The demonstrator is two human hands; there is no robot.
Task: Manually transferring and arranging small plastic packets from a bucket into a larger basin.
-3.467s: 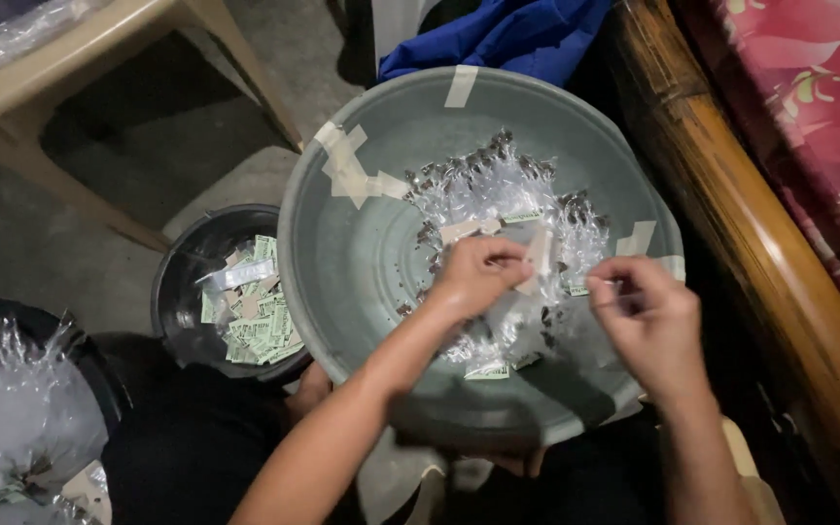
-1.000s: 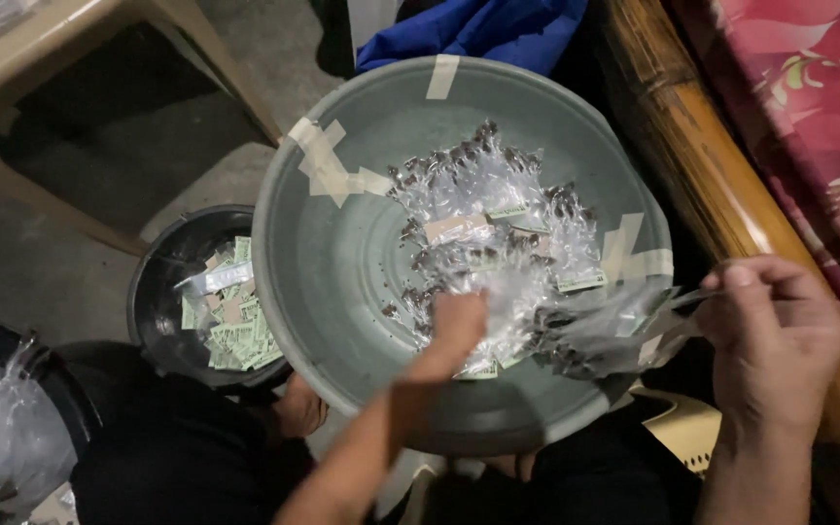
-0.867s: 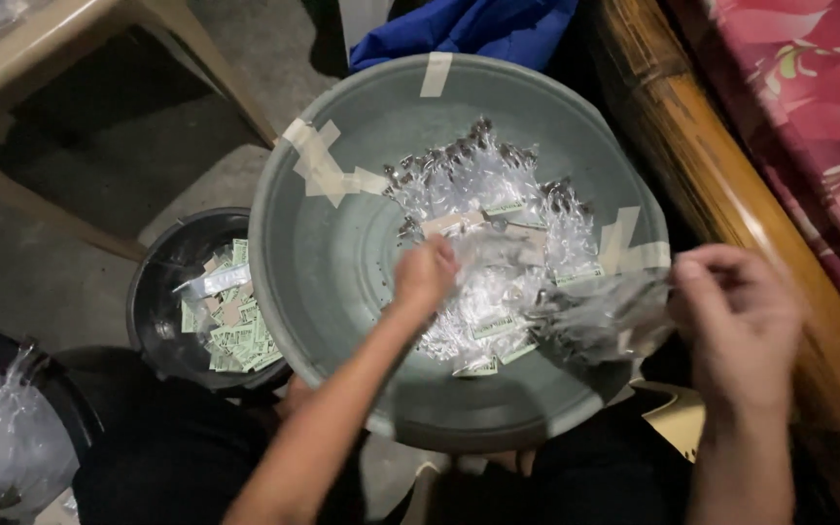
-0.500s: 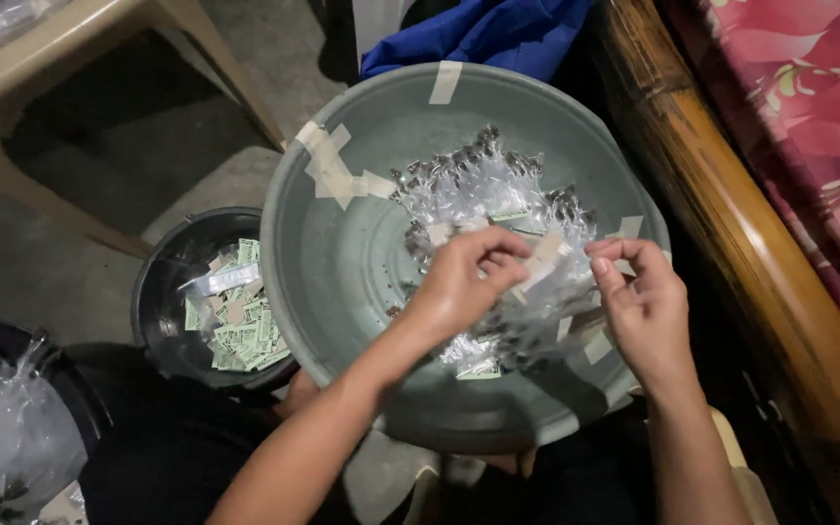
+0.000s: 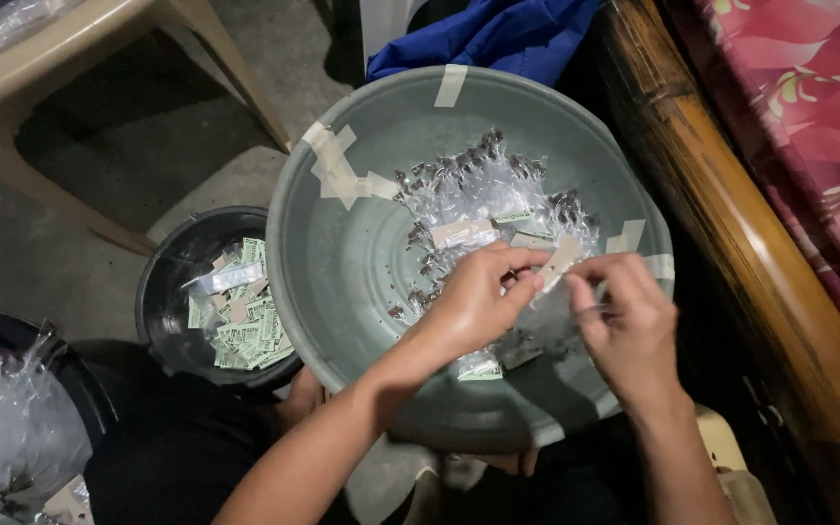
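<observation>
Two bare hands are working over a big grey-green basin that is sitting in the person's lap. The left hand and the right hand are meeting near the middle of the basin, a bit toward its right side. Between them they are pinching a small clear plastic packet. The left fingers are closing on its left end, and the right thumb and fingers are gripping its right end. A little pale paper slip is showing at the top of the packet, tilting up and to the right. The packet is lying mostly sideways, with its long side running from one hand to the other. It is looking thin, shiny and crinkly, and I cannot tell what is inside it.

Under the hands a pile of clear packets with dark bits and pale slips is lying in the basin. Strips of pale tape are sticking on the basin wall and rim.

To the left, a small black bucket is holding green and white paper slips. A blue cloth is lying behind the basin, and a wooden rail is running along the right.
</observation>
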